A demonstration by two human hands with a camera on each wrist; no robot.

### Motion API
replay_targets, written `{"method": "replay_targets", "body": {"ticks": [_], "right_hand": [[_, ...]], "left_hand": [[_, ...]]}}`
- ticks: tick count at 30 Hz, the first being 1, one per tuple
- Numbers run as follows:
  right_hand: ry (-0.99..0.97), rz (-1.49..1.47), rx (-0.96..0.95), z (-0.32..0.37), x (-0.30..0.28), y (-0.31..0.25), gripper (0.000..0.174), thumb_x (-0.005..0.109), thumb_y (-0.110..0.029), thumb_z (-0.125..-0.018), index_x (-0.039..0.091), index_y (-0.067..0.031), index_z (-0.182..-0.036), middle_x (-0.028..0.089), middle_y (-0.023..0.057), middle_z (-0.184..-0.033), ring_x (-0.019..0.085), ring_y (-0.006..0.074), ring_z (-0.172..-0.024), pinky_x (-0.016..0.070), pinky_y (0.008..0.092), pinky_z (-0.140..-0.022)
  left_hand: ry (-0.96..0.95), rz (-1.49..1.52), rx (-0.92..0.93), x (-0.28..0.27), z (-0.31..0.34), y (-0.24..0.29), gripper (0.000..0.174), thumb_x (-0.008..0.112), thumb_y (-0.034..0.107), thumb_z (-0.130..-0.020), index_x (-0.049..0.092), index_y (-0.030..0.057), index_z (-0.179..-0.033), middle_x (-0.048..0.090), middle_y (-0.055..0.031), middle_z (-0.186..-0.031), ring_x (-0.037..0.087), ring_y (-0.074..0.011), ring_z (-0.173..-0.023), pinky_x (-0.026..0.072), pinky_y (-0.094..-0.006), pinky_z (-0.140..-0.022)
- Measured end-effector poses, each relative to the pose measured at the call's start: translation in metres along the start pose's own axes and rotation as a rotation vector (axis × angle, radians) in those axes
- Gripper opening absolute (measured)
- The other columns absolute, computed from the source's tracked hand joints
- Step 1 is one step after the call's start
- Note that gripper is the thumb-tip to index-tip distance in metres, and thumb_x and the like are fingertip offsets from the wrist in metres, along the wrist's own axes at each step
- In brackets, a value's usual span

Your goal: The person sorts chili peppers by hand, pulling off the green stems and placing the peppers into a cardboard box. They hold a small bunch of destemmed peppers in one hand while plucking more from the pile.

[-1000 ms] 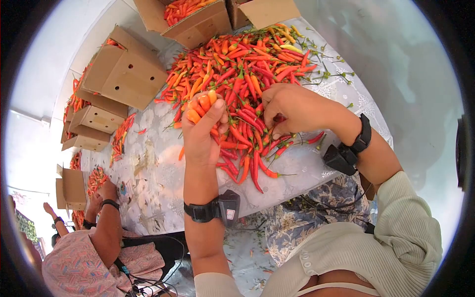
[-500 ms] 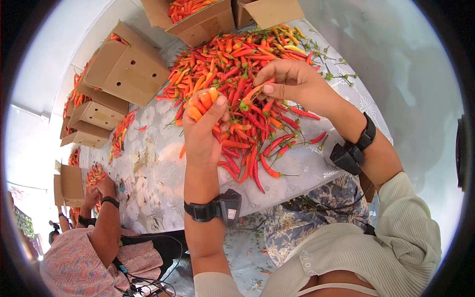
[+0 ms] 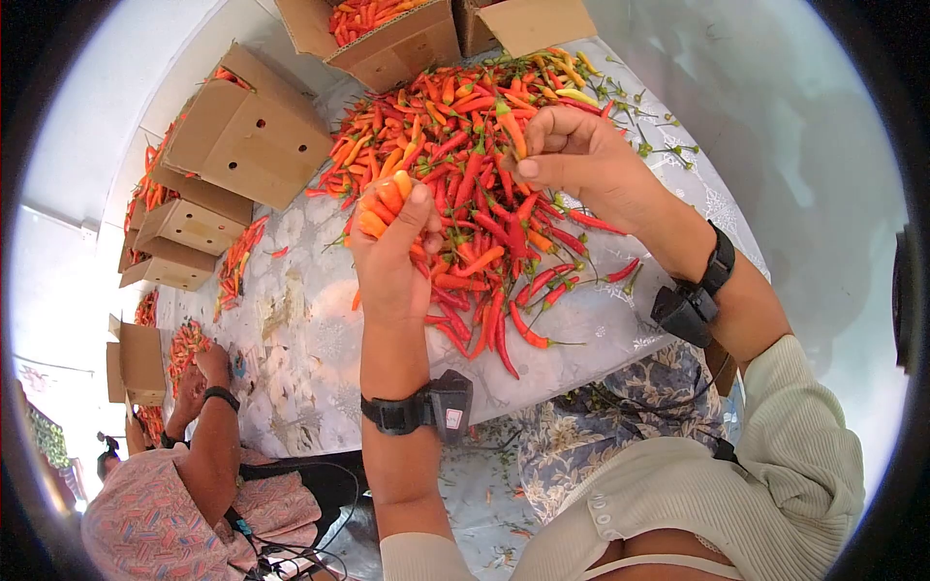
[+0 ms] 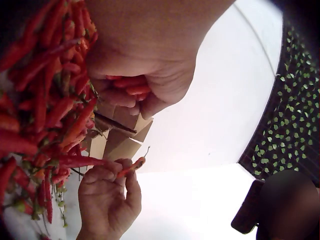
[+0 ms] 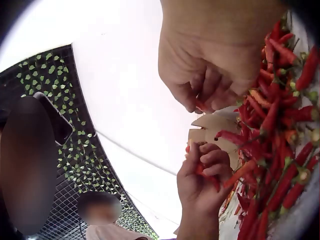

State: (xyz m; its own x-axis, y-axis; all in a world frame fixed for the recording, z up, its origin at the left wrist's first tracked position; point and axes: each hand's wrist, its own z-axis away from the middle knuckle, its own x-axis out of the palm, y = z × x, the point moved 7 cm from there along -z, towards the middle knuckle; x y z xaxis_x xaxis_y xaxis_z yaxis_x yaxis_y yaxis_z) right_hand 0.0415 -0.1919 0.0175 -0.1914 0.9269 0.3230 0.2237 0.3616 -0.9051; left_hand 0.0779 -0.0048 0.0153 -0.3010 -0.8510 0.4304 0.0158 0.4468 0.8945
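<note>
My left hand [image 3: 392, 266] grips several orange-red chili peppers [image 3: 386, 201], their rounded ends showing above its curled fingers. Between thumb and fingertips, my right hand [image 3: 599, 167] pinches an orange chili pepper [image 3: 511, 131] by its lower end. That pepper points upward, its green stem end on top; in the left wrist view a thin stem sticks out from the pinched chili [image 4: 133, 168]. Both hands are over the near part of a large pile of red and orange chili peppers [image 3: 470, 179], many with green stems.
Cardboard boxes with chilies stand at the back [image 3: 407, 53] and along the left side [image 3: 247, 140]. Loose green stems [image 3: 668, 150] lie at the right on the patterned tablecloth [image 3: 291, 378]. Another person [image 3: 194, 484] works over a smaller chili heap [image 3: 186, 347] at left.
My right hand has come up out of the pile with an orange chili, which has since turned from slanting down-left to pointing up. The left hand keeps its handful, moving only slightly.
</note>
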Motion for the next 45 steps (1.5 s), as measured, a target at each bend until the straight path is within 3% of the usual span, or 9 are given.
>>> {"method": "replay_targets", "body": {"ticks": [4, 9, 16, 19, 22, 28, 37, 40, 45], "right_hand": [[-0.072, 0.053, 0.044, 0.004, 0.019, 0.006, 0.018, 0.07, -0.006, -0.078, 0.055, -0.0059, -0.088, 0.062, -0.0005, -0.082, 0.06, 0.0073, -0.075, 0.0481, 0.0216, -0.069], [-0.208, 0.132, 0.089, 0.009, 0.034, 0.021, 0.013, 0.071, -0.01, -0.079, 0.06, -0.003, -0.082, 0.063, 0.0, -0.079, 0.058, 0.0063, -0.073, 0.0473, 0.0215, -0.068], [-0.08, 0.384, 0.012, 0.011, 0.028, 0.017, 0.017, 0.072, -0.013, -0.078, 0.061, -0.0027, -0.086, 0.061, 0.0006, -0.075, 0.055, 0.0055, -0.069, 0.0447, 0.0217, -0.062], [-0.084, 0.353, -0.027, 0.006, 0.024, 0.007, 0.017, 0.07, -0.016, -0.081, 0.058, -0.0047, -0.088, 0.061, -0.0004, -0.077, 0.056, 0.0056, -0.067, 0.0453, 0.0205, -0.059], [-0.014, 0.161, 0.116, 0.004, 0.014, 0.007, 0.017, 0.065, -0.021, -0.085, 0.058, -0.0053, -0.088, 0.06, -0.0014, -0.076, 0.056, 0.006, -0.066, 0.0458, 0.0202, -0.056], [0.055, 0.184, -0.046, 0.002, 0.008, 0.0, 0.018, 0.063, -0.022, -0.087, 0.059, -0.0052, -0.088, 0.058, -0.0023, -0.074, 0.054, 0.0059, -0.063, 0.0451, 0.0198, -0.054], [0.199, 0.47, 0.032, 0.004, -0.009, -0.001, 0.018, 0.068, -0.021, -0.082, 0.06, -0.0066, -0.076, 0.054, -0.0062, -0.067, 0.044, 0.0012, -0.059, 0.0356, 0.0184, -0.052], [0.248, 0.588, -0.094, 0.005, -0.008, -0.008, 0.017, 0.07, -0.017, -0.08, 0.061, -0.0056, -0.073, 0.053, -0.0068, -0.062, 0.042, 0.001, -0.056, 0.0343, 0.0195, -0.05], [0.322, 0.768, -0.285, 0.013, 0.003, -0.026, 0.02, 0.073, -0.015, -0.074, 0.06, 0.0, -0.069, 0.053, 0.0022, -0.06, 0.049, 0.0082, -0.052, 0.0387, 0.0253, -0.048]], "left_hand": [[-0.09, -0.175, -0.023, 0.012, 0.004, -0.007, 0.022, 0.069, 0.007, -0.08, 0.057, 0.0023, -0.098, 0.059, -0.0025, -0.078, 0.054, -0.0078, -0.06, 0.0401, -0.0195, -0.046], [-0.137, -0.136, -0.061, 0.022, 0.008, -0.014, 0.026, 0.07, 0.005, -0.078, 0.058, 0.002, -0.102, 0.061, -0.0021, -0.08, 0.052, -0.0058, -0.057, 0.0412, -0.0175, -0.046], [-0.183, -0.149, -0.113, 0.022, 0.011, -0.015, 0.028, 0.072, 0.005, -0.076, 0.059, 0.0017, -0.101, 0.062, -0.0026, -0.081, 0.053, -0.0055, -0.056, 0.0411, -0.0173, -0.046], [-0.174, -0.177, -0.099, 0.022, 0.011, -0.014, 0.025, 0.07, 0.005, -0.078, 0.058, 0.0019, -0.1, 0.062, -0.0033, -0.081, 0.056, -0.0077, -0.061, 0.0403, -0.0174, -0.045], [-0.172, -0.177, -0.085, 0.021, 0.009, -0.013, 0.024, 0.068, 0.005, -0.078, 0.058, 0.002, -0.1, 0.062, -0.0043, -0.082, 0.058, -0.0099, -0.063, 0.0397, -0.0177, -0.044], [-0.187, -0.178, -0.145, 0.021, 0.009, -0.016, 0.027, 0.069, 0.005, -0.078, 0.056, 0.0017, -0.101, 0.062, -0.0062, -0.079, 0.059, -0.0111, -0.063, 0.0393, -0.0182, -0.044], [-0.139, -0.239, -0.066, 0.018, 0.007, -0.013, 0.025, 0.072, 0.003, -0.075, 0.059, 0.0, -0.096, 0.062, -0.0036, -0.076, 0.055, -0.0066, -0.058, 0.0404, -0.018, -0.046], [-0.119, -0.263, -0.042, 0.018, 0.007, -0.013, 0.025, 0.071, 0.002, -0.074, 0.059, -0.0004, -0.096, 0.063, -0.0037, -0.077, 0.055, -0.0064, -0.058, 0.0409, -0.0179, -0.047], [-0.097, -0.285, -0.036, 0.018, 0.007, -0.013, 0.026, 0.072, 0.001, -0.074, 0.059, -0.0007, -0.096, 0.063, -0.0042, -0.078, 0.056, -0.0064, -0.06, 0.0418, -0.0176, -0.048]]}}
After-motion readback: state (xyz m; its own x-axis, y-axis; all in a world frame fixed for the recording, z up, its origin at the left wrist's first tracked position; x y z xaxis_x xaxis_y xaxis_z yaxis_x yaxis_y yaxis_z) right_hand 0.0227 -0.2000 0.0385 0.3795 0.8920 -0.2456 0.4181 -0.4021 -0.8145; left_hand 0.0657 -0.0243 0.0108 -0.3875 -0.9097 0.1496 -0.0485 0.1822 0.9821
